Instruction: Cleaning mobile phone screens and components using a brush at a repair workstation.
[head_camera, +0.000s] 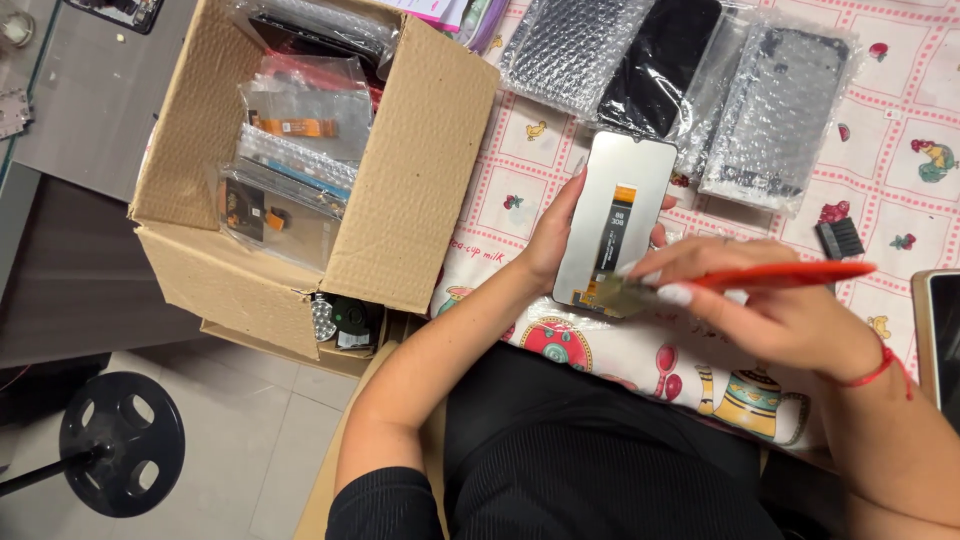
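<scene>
Brushing the back of a phone screen

Left hand (550, 235) cups the phone screen (615, 215) by its side edges, above the tablecloth (900, 90) – back up, long axis running away from the person. Right hand (780, 310), fingers pinched shut on an orange brush (740, 280), bristles at the near end. Screen prob. thin, light, fragile – grip edges only, avoid the ribbon cable.

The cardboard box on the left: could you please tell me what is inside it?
The cardboard box holds clear bags of phone parts, stacked on edge; one shows an orange flex cable. The bags underneath and the box's bottom are covered.
</scene>
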